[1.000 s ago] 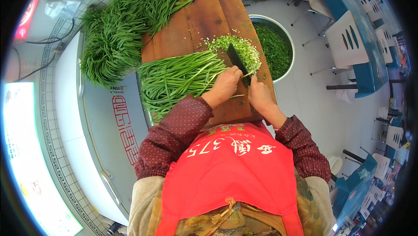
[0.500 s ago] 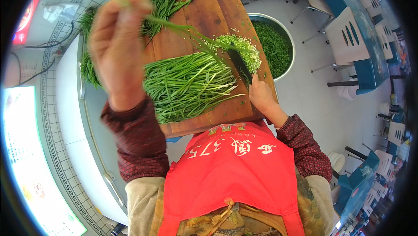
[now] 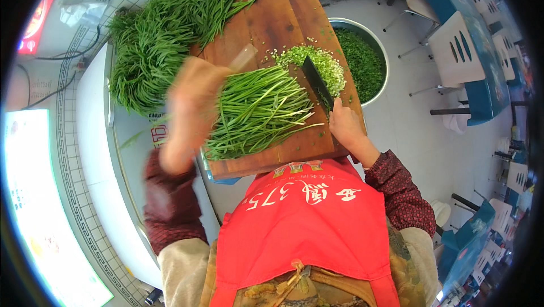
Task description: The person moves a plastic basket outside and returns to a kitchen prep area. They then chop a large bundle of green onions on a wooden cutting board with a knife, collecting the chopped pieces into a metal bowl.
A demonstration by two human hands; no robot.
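My right hand (image 3: 347,125) grips a dark-bladed cleaver (image 3: 318,85) by its handle. The blade stands between a bundle of garlic chives (image 3: 258,111) and a heap of chopped pale chive pieces (image 3: 326,69). Smeared by motion, my left hand (image 3: 195,100) is over the left part of the bundle. One finger seems stretched out to the right; the other fingers cannot be made out. A loose green blade of chive (image 3: 132,139) shows to the left of my left wrist, over the grey surface. The bundle lies on a wooden cutting board (image 3: 283,9), white ends to the right.
A large pile of uncut chives (image 3: 153,46) lies at the far left of the board. Beyond the board's right edge stands a metal basin (image 3: 385,74) of chopped greens. A white cabinet (image 3: 102,154) runs along the left; chairs (image 3: 453,52) and blue tables (image 3: 487,100) are at right.
My left hand has come down and toward me, over the bundle. The long green strands it held are no longer in it; a loose blade shows at left. Right hand and cleaver stay nearly in place.
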